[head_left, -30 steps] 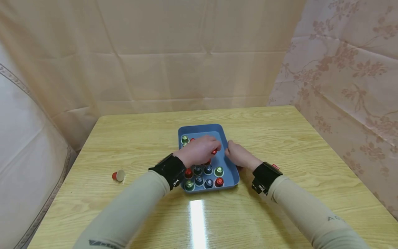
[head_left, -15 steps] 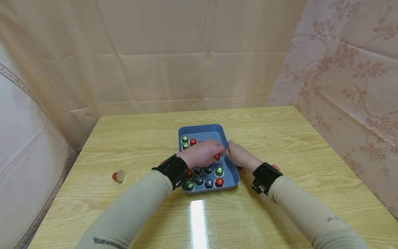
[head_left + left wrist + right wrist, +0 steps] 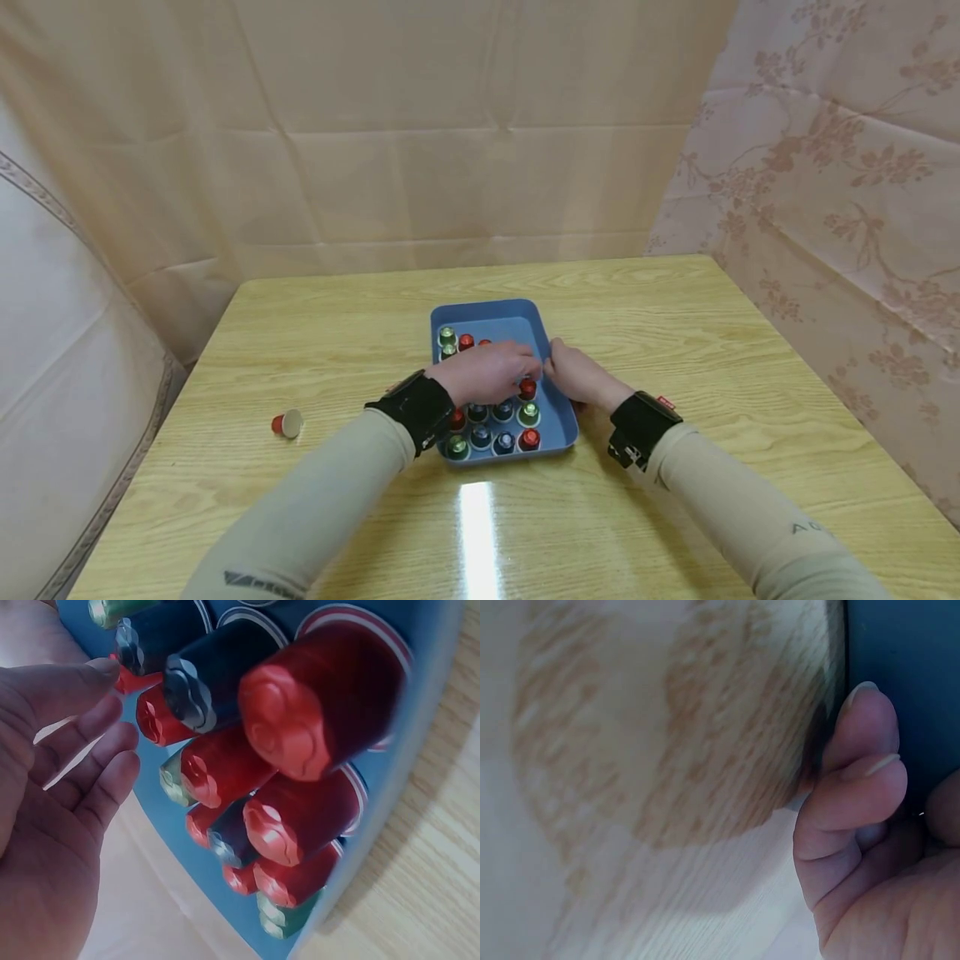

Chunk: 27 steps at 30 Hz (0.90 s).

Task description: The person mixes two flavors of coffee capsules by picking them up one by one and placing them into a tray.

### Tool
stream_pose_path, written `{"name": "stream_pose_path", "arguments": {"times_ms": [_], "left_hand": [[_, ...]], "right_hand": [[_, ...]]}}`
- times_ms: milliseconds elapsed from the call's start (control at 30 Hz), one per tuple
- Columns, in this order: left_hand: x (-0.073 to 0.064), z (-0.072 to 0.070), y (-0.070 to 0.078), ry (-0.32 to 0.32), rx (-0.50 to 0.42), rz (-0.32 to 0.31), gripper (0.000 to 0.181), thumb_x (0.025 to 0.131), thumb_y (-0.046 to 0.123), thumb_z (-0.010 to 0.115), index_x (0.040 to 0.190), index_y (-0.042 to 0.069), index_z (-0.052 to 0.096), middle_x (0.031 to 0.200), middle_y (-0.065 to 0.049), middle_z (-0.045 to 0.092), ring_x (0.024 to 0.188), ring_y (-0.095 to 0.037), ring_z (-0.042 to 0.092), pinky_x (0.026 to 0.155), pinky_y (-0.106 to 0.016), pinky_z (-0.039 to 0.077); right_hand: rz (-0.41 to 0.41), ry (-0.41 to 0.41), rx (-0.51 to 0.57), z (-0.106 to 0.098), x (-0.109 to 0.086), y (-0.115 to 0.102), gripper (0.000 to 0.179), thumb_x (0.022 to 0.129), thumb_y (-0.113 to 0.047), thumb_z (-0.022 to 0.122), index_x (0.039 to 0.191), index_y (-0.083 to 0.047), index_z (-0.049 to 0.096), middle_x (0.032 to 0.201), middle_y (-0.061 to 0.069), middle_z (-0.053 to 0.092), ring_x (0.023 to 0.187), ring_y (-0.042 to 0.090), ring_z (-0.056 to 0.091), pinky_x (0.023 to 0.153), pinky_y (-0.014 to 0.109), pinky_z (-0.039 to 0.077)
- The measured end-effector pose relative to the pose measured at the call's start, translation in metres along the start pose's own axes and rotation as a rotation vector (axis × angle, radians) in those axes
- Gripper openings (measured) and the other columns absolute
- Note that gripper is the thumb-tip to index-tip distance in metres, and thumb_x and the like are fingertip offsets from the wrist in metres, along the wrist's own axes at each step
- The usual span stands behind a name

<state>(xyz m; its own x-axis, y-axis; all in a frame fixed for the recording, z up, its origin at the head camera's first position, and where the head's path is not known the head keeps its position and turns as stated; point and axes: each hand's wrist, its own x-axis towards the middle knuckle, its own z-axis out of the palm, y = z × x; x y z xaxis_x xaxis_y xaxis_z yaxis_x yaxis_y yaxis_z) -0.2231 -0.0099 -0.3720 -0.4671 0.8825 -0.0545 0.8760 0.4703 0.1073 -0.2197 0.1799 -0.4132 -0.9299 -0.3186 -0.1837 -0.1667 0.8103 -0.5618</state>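
My left hand [image 3: 495, 371] reaches over the blue tray [image 3: 487, 312]. Its fingertips are close above a red coffee capsule [image 3: 527, 389] standing upright in the tray. In the left wrist view, the thumb [image 3: 90, 675] lies apart from the loosely bent fingers [image 3: 112, 776], with that capsule's red edge just beyond the thumb tip. My right hand [image 3: 577, 373] holds the tray's right side with curled fingers [image 3: 862, 787] at the wall. Red, green and dark blue capsules stand foil-top up in the tray, including a green one [image 3: 528, 413] in front; the left hand hides several.
A single red capsule [image 3: 287, 424] lies on its side on the wooden table [image 3: 352, 317], left of the tray. Beige cloth [image 3: 390, 150] hangs behind the table, and flowered cloth [image 3: 840, 183] hangs on the right.
My left hand has moved right and slightly nearer with the red capsule, which now stands lower in the tray, behind the green one. My right hand has stayed at the tray's side.
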Motion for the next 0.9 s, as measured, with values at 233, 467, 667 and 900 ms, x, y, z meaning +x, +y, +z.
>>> {"name": "stream_pose_path", "arguments": {"times_ms": [233,467,667,900], "left_hand": [[-0.005,-0.004,-0.002,-0.005,-0.017,-0.017,0.022,0.091,0.014,0.067,0.113,0.014,0.063,0.108,-0.003,0.061,0.096,-0.013,0.053,0.085,-0.03,0.049],[-0.019,-0.015,-0.002,-0.009,-0.026,-0.068,0.022,0.091,0.016,0.067,0.112,0.013,0.065,0.107,-0.004,0.06,0.091,-0.013,0.053,0.084,-0.031,0.05],[-0.037,-0.021,-0.008,0.001,0.002,-0.099,0.017,0.092,0.017,0.066,0.108,0.012,0.066,0.102,-0.004,0.06,0.087,-0.014,0.054,0.081,-0.032,0.051],[-0.059,-0.021,-0.022,0.015,-0.015,-0.146,0.019,0.09,0.018,0.068,0.108,0.013,0.067,0.104,-0.004,0.064,0.087,-0.014,0.053,0.08,-0.032,0.051]], "right_hand": [[0.017,-0.006,-0.005,-0.001,0.0,-0.001,0.018,0.1,-0.009,0.034,0.11,0.005,0.038,0.07,0.015,0.05,0.036,0.021,0.051,0.031,0.033,0.044],[0.02,0.002,-0.003,0.0,0.001,-0.001,0.017,0.099,-0.009,0.034,0.107,0.005,0.039,0.071,0.016,0.052,0.036,0.022,0.051,0.031,0.034,0.044],[0.036,0.005,0.007,0.0,0.001,-0.002,0.02,0.1,-0.01,0.035,0.11,0.006,0.039,0.077,0.019,0.053,0.038,0.023,0.053,0.033,0.035,0.047],[0.061,0.007,0.017,0.002,0.001,-0.002,0.021,0.1,-0.011,0.035,0.113,0.006,0.039,0.08,0.021,0.054,0.039,0.023,0.054,0.033,0.036,0.048]]}}
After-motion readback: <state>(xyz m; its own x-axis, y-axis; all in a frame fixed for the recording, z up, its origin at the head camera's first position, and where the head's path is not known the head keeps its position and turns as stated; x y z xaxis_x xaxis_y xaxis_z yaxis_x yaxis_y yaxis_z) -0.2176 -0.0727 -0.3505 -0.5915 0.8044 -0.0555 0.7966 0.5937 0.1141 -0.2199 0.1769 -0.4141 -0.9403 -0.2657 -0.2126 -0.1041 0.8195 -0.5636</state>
